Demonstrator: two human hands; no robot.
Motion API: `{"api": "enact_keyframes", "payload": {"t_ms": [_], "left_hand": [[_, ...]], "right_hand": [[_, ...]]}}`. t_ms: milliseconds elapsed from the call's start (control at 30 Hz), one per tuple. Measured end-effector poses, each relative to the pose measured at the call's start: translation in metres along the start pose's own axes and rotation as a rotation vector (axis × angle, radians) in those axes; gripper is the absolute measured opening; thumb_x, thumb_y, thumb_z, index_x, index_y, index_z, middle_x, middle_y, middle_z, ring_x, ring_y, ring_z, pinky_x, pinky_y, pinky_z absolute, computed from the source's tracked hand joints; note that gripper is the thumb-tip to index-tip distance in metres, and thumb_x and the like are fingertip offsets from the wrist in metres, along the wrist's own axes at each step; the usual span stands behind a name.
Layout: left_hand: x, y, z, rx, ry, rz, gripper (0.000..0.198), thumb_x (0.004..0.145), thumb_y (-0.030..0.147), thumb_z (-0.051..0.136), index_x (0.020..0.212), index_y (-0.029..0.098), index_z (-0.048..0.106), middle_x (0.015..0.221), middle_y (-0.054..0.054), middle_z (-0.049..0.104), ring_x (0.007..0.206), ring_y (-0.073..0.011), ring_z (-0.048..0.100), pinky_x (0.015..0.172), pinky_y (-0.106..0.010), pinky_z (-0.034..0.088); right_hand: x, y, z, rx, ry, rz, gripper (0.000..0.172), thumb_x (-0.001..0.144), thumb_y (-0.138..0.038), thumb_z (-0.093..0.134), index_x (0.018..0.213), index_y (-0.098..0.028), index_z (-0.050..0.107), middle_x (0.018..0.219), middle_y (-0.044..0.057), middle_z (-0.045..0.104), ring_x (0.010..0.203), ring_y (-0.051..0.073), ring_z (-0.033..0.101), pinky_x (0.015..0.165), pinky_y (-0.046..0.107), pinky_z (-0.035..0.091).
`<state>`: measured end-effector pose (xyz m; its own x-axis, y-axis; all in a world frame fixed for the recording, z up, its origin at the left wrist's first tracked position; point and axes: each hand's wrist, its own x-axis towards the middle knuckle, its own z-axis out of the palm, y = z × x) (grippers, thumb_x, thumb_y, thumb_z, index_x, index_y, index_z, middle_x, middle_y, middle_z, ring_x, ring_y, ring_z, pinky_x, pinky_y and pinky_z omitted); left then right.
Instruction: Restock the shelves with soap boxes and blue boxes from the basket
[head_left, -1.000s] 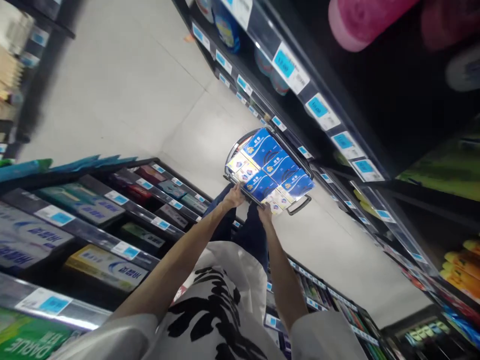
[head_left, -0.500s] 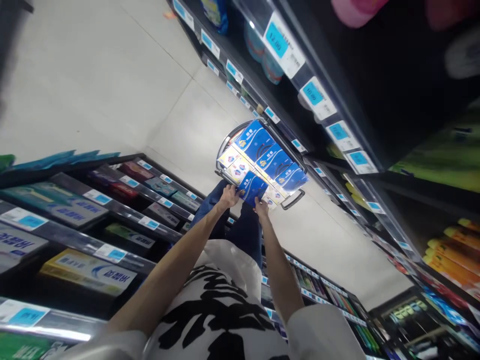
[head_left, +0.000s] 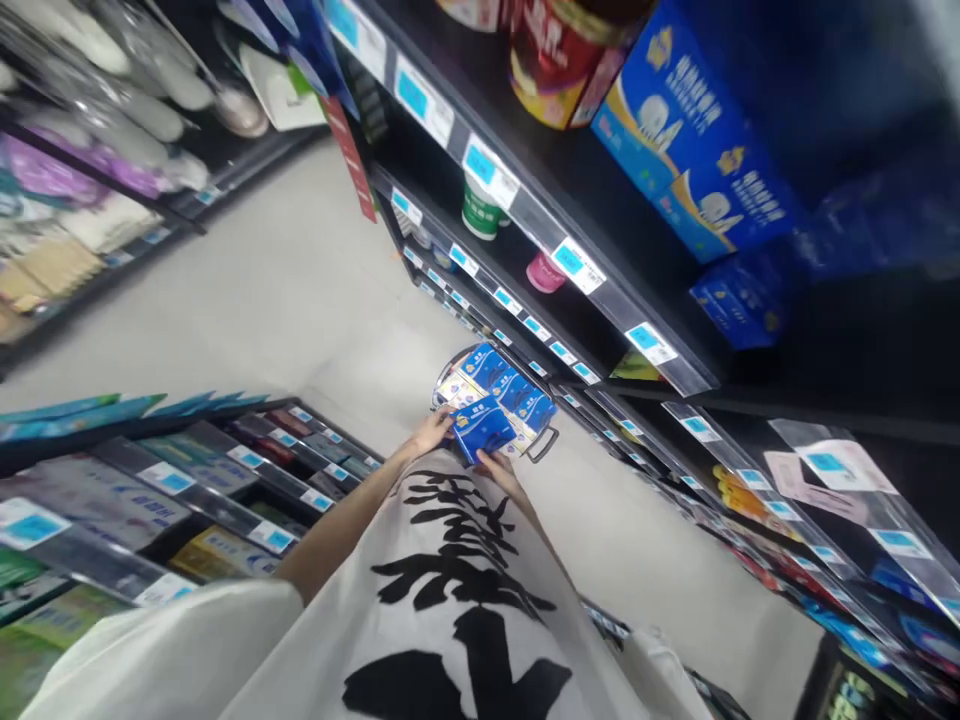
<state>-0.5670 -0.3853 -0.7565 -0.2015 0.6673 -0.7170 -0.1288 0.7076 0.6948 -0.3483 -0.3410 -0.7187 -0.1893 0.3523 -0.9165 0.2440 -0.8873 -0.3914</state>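
Both my hands hold one blue box above a shopping basket that stands on the aisle floor. My left hand grips the box's left end and my right hand grips its lower edge, fingers closed on it. The basket holds several more blue boxes and some pale ones. My white shirt with black print fills the lower middle and hides most of my right arm.
Dark shelves with blue price tags run along the right, carrying a large blue carton, a red tin and small tubs. A low shelf of toothpaste boxes lies on the left. Pale tiled floor runs between.
The blue box has been lifted out of the basket in both hands. The camera has tilted up, so higher shelves show and the basket looks smaller and farther.
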Motion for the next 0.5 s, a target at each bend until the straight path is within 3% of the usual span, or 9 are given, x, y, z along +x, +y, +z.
{"api": "enact_keyframes", "payload": {"t_ms": [133, 233, 500], "left_hand": [[-0.004, 0.038, -0.042, -0.026, -0.008, 0.166, 0.034, 0.095, 0.033, 0.054, 0.123, 0.016, 0.064, 0.095, -0.003, 0.074, 0.078, -0.0169, 0.071, 0.081, -0.032, 0.062], [-0.002, 0.060, -0.058, -0.034, 0.007, 0.280, 0.037, 0.094, 0.032, 0.051, 0.125, 0.017, 0.066, 0.105, -0.005, 0.074, 0.084, -0.0171, 0.069, 0.082, -0.031, 0.060], [-0.004, 0.099, -0.052, -0.012, 0.083, 0.476, 0.041, 0.099, 0.033, 0.044, 0.124, 0.015, 0.071, 0.126, -0.011, 0.073, 0.114, -0.0244, 0.066, 0.109, -0.040, 0.052]], "right_hand": [[-0.014, -0.032, 0.016, 0.122, 0.049, -0.162, 0.044, 0.070, -0.046, 0.088, 0.082, -0.025, 0.052, 0.072, -0.004, 0.071, 0.073, 0.016, 0.074, 0.067, 0.024, 0.057], [-0.024, -0.050, 0.026, 0.167, 0.045, -0.257, 0.043, 0.070, -0.044, 0.088, 0.083, -0.025, 0.052, 0.077, -0.003, 0.073, 0.080, 0.017, 0.076, 0.077, 0.027, 0.060], [-0.054, -0.059, 0.036, 0.141, 0.015, -0.364, 0.050, 0.064, -0.040, 0.095, 0.101, -0.025, 0.065, 0.088, 0.001, 0.078, 0.081, 0.023, 0.076, 0.079, 0.037, 0.063]]}}
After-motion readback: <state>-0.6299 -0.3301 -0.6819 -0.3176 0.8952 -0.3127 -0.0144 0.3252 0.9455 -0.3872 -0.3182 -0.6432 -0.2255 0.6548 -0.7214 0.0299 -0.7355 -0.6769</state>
